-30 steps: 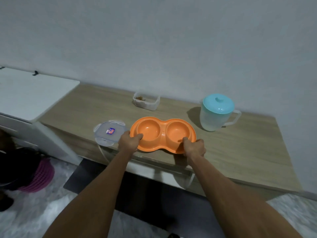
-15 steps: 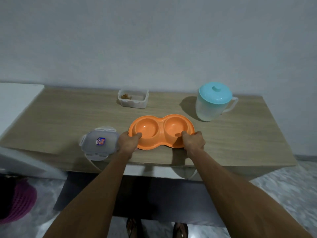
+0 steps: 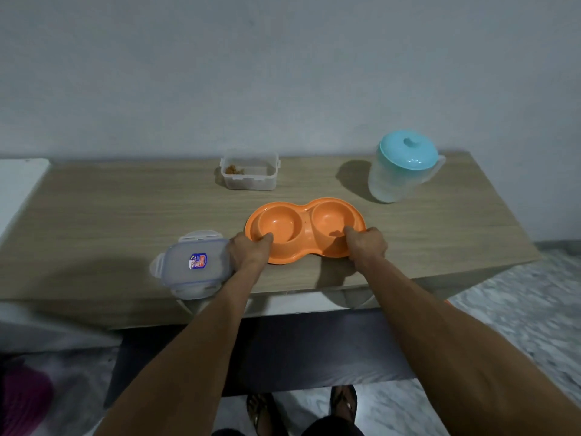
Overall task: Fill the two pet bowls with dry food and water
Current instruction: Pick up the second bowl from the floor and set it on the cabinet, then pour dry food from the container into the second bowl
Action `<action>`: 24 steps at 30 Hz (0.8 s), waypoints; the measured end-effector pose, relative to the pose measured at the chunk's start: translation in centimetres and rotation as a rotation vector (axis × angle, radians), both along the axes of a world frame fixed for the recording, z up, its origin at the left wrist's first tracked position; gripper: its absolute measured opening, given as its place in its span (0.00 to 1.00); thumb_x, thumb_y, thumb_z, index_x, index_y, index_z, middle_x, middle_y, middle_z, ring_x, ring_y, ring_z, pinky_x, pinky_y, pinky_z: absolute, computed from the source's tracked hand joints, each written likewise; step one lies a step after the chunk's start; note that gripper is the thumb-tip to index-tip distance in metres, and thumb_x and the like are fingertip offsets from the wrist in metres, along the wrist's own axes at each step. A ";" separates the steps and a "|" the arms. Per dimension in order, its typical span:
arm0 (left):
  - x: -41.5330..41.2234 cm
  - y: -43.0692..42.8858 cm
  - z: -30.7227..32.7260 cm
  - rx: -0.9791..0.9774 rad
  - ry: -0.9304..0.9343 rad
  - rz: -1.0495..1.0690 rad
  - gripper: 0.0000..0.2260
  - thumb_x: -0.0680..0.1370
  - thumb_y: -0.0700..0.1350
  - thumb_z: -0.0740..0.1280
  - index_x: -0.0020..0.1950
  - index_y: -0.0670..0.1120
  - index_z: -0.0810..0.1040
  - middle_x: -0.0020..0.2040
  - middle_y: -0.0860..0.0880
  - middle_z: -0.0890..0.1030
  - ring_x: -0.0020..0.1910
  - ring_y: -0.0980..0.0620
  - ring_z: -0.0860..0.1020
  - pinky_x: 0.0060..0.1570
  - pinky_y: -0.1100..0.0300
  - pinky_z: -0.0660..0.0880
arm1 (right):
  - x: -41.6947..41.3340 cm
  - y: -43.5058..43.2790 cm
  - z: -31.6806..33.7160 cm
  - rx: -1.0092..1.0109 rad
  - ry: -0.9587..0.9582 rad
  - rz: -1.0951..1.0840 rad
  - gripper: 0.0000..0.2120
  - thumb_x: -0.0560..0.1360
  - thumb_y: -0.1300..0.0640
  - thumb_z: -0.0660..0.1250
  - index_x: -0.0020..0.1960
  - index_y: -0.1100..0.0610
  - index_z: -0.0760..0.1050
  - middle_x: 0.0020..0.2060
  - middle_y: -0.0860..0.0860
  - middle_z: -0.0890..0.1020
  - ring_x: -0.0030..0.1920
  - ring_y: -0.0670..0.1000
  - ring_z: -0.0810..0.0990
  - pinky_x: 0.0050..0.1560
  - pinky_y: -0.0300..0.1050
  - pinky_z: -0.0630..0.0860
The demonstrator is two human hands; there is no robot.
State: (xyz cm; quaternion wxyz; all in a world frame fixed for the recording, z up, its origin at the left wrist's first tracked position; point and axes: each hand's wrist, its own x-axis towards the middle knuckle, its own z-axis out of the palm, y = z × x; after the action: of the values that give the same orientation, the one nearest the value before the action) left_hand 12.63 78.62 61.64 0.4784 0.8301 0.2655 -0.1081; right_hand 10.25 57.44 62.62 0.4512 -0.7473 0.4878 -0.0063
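- The orange double pet bowl (image 3: 305, 229) sits near the front edge of the wooden bench (image 3: 110, 215), both wells empty.
- The left hand (image 3: 248, 251) grips its near left rim, thumb hooked into the left well.
- The right hand (image 3: 366, 247) grips the near right rim, thumb in the right well.
- A clear food container (image 3: 250, 173) holding a little dry food stands far behind the bowl.
- Its lid (image 3: 191, 264) lies just left of the left hand.
- A pitcher (image 3: 399, 168) with a teal lid stands at far right.

The near rim of the orange plastic double pet bowl (image 3: 305, 229) is covered by both hands' fingers (image 3: 262, 240), the clear jug's (image 3: 399, 176) water level cannot be judged, and the lid's sticker (image 3: 198, 261) is unreadable.
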 end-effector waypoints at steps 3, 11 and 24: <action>0.2 0.3 0.0 0.008 -0.010 -0.019 0.29 0.66 0.61 0.73 0.57 0.41 0.78 0.54 0.41 0.82 0.51 0.39 0.81 0.50 0.47 0.80 | 0.7 -0.1 -1.2 0.011 0.014 0.000 0.30 0.65 0.41 0.69 0.57 0.62 0.78 0.54 0.62 0.79 0.51 0.64 0.81 0.51 0.60 0.82; -0.7 1.1 -0.7 0.003 -0.184 -0.181 0.39 0.61 0.70 0.69 0.64 0.48 0.74 0.60 0.46 0.79 0.60 0.44 0.76 0.59 0.47 0.75 | 1.9 1.3 2.2 -0.225 0.034 -0.057 0.28 0.74 0.43 0.65 0.66 0.61 0.71 0.66 0.60 0.71 0.67 0.62 0.69 0.66 0.58 0.67; -0.4 2.2 -2.0 0.115 -0.088 -0.419 0.46 0.59 0.60 0.78 0.71 0.49 0.63 0.66 0.42 0.69 0.64 0.42 0.71 0.64 0.47 0.71 | 16.4 10.3 3.2 0.000 -0.187 0.371 0.22 0.76 0.47 0.66 0.57 0.65 0.79 0.55 0.62 0.82 0.60 0.62 0.79 0.56 0.50 0.76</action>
State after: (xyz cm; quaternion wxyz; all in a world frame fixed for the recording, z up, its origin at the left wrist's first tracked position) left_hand 12.19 80.86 59.65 0.4085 0.8969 0.0717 -0.1534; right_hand 26.66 67.74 65.80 0.4880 -0.8205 0.2977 0.0078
